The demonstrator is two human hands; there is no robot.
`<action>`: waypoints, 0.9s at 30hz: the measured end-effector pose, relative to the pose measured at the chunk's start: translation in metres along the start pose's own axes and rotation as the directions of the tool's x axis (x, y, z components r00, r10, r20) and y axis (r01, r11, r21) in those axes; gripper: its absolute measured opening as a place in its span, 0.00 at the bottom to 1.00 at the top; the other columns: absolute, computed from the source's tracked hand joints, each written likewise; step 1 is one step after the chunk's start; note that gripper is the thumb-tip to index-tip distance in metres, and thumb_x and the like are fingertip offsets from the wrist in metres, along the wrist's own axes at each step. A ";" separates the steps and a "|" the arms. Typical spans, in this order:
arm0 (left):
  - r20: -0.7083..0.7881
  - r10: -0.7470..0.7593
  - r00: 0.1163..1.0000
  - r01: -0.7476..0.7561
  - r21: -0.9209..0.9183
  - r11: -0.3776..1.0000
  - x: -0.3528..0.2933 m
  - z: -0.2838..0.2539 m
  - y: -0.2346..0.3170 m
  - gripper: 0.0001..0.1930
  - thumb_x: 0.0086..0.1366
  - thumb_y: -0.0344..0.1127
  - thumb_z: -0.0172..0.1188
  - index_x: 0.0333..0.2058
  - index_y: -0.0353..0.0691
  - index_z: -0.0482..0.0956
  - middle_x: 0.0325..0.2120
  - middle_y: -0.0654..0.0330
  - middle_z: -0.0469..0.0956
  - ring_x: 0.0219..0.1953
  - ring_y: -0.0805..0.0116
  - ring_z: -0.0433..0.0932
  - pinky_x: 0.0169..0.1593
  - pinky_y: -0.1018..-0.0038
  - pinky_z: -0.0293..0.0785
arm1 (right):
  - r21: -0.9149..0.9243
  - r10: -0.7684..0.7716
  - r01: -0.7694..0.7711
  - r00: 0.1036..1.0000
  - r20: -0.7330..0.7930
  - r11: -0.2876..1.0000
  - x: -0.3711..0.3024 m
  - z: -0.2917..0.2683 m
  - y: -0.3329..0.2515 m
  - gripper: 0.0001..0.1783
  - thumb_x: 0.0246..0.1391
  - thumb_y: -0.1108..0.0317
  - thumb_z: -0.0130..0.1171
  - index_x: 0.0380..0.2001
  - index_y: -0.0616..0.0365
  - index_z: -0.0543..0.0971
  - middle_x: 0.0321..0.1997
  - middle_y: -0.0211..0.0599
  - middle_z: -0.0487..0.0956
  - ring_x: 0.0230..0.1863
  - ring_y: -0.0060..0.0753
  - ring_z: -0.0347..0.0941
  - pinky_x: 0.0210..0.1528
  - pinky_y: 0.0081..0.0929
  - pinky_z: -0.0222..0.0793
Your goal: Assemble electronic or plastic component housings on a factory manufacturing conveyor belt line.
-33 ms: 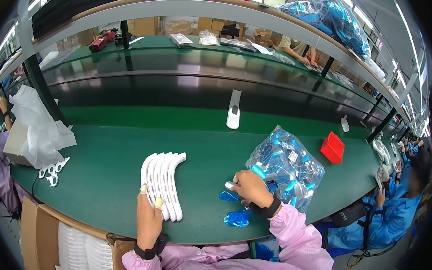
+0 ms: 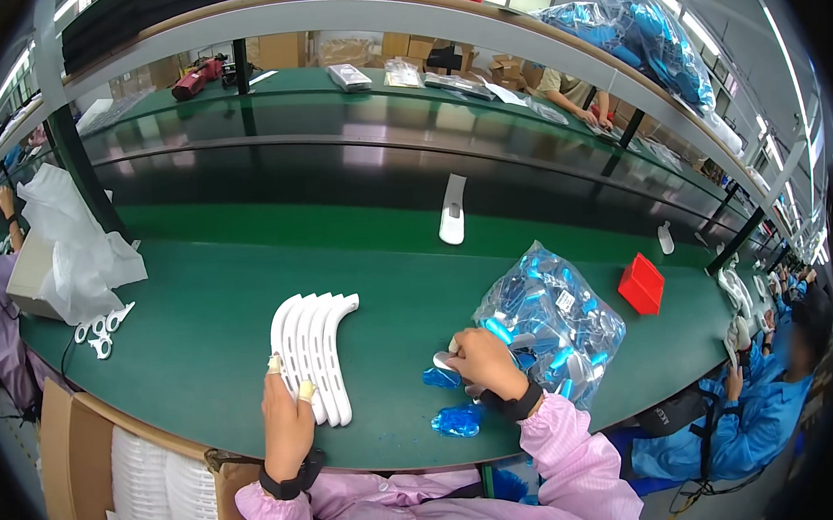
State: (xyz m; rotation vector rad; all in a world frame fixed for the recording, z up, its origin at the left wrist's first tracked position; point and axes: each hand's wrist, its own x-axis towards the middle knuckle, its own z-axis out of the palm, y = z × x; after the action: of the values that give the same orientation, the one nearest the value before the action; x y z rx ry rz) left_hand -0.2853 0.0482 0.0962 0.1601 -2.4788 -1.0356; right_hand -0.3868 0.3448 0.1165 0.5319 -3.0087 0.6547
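Note:
Several white curved plastic strips with slots lie side by side on the green table. My left hand grips the lower part of the leftmost strip between forefinger and thumb, both in pale finger covers. In my right hand, the fingers pinch a small grey-white oval piece over a crumpled blue film. A second blue film scrap lies nearer me. Right beside that hand is a clear bag of small pieces in blue film.
A white handle-shaped part sits on the dark green belt strip ahead. At right is a red bin; at left, white ring-shaped parts beside a box. A shelf beam crosses above. A co-worker in blue sits right.
The white part on the belt strip has shifted slightly right and away from me. The oval piece has turned a little in my right fingers. My left hand has barely moved.

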 end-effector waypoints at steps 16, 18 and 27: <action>0.434 0.268 0.860 0.109 -0.669 0.735 -0.035 0.026 0.090 0.30 0.61 0.29 0.58 0.62 0.34 0.60 0.57 0.52 0.67 0.55 0.63 0.69 0.56 0.69 0.65 | 0.818 0.145 -0.060 0.989 -0.029 0.573 -0.075 -0.013 -0.082 0.07 0.49 0.75 0.66 0.31 0.65 0.80 0.27 0.27 0.79 0.26 0.12 0.73 0.28 0.11 0.67; 0.432 0.275 0.859 0.124 -0.697 0.707 -0.040 0.029 0.087 0.29 0.62 0.29 0.57 0.61 0.34 0.60 0.56 0.52 0.68 0.54 0.64 0.69 0.55 0.71 0.66 | 0.791 0.124 -0.068 0.992 -0.010 0.608 -0.078 -0.010 -0.082 0.07 0.49 0.74 0.66 0.32 0.64 0.80 0.26 0.24 0.78 0.24 0.10 0.69 0.25 0.11 0.63; 0.454 0.270 0.849 0.143 -0.690 0.709 -0.038 0.024 0.085 0.19 0.61 0.26 0.56 0.52 0.32 0.72 0.38 0.56 0.73 0.37 0.69 0.73 0.43 0.76 0.69 | 0.726 -0.054 0.078 0.997 -0.056 0.684 -0.078 -0.015 -0.074 0.08 0.48 0.72 0.67 0.26 0.61 0.77 0.17 0.24 0.67 0.17 0.13 0.56 0.18 0.19 0.51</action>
State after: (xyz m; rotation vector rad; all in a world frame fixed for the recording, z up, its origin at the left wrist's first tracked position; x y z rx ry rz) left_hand -0.2569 0.1341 0.1275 -0.5313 -2.2592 -2.1516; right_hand -0.2898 0.3128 0.1527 0.6149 -2.5561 1.8534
